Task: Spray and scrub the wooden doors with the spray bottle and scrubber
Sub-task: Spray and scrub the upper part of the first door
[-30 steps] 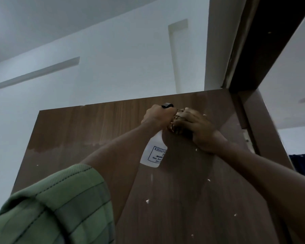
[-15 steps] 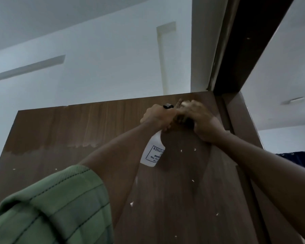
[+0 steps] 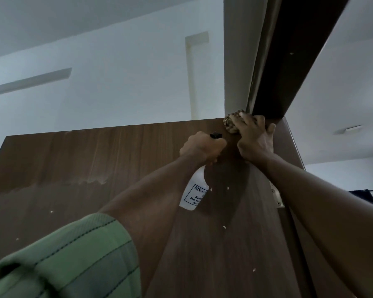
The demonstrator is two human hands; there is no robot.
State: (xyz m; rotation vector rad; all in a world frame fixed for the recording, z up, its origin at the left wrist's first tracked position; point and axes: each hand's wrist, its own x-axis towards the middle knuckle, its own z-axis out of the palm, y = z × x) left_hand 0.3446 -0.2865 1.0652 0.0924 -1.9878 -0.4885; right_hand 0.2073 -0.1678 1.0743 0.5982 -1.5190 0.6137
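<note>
with the right hand point(image 3: 254, 140) pressing the scrubber point(image 3: 232, 124) at the door's point(image 3: 95, 160) top right corner, close under the frame point(image 3: 293, 61), it could jam or slip there, while the left hand point(image 3: 201, 148), clamped on the bottle point(image 3: 195, 192), may spray the knuckles.

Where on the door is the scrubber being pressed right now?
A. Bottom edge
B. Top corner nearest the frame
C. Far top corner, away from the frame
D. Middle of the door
B: the right hand presses the scrubber against the door's top corner beside the dark door frame.
</note>
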